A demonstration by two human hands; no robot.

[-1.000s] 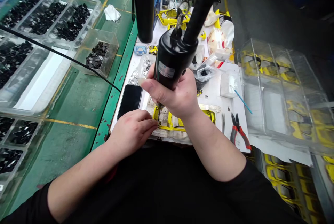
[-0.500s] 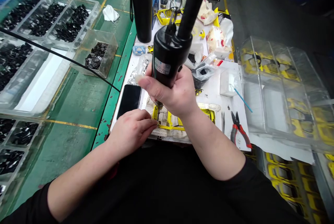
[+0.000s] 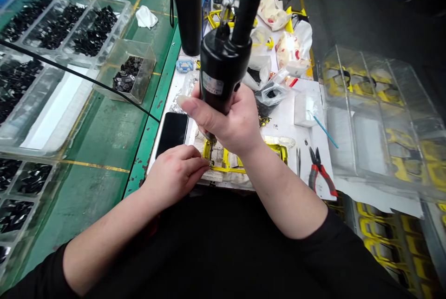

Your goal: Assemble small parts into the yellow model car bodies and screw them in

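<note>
A black electric screwdriver [image 3: 225, 69] stands nearly upright in my right hand [image 3: 233, 122], its thumb and fingers wrapped around the lower body. Its tip points down at the left end of a yellow plastic frame [image 3: 226, 164]; whether the bit touches a screw is too small to tell. That frame lies on a pale, worn fixture [image 3: 291, 143] at the table's near edge, partly covered by my right hand and forearm. Closed in a pinch, my left hand [image 3: 177, 171] has its fingertips at the frame's near left corner.
Left of the frame lies a black phone [image 3: 172, 129]. Red-handled pliers [image 3: 318, 173] and tweezers [image 3: 298, 162] are to the right. A black bottle [image 3: 187, 10], plastic bags [image 3: 273, 89] and a white box [image 3: 306, 110] stand farther back. Divided clear trays [image 3: 355, 122] flank the table.
The top of the screwdriver has shifted slightly left and its body has turned a little. My left hand and the yellow frame have stayed in place.
</note>
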